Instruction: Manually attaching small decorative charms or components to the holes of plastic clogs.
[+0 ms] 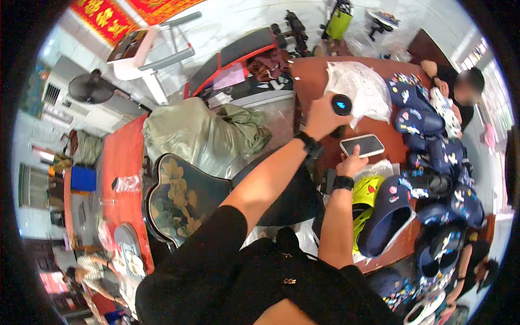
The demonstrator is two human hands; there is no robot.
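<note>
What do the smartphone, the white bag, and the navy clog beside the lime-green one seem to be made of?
Smartphone: dark, smooth front, probably glass; pale edging, perhaps plastic.
White bag: likely thin plastic, slightly shiny and wrinkled.
Navy clog: probably moulded foam, matte, with thick walls.

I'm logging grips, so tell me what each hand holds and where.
The left hand holds a dark cylinder with a lit top, around its side; the right hand holds a white-edged phone, at its near edge.
</note>
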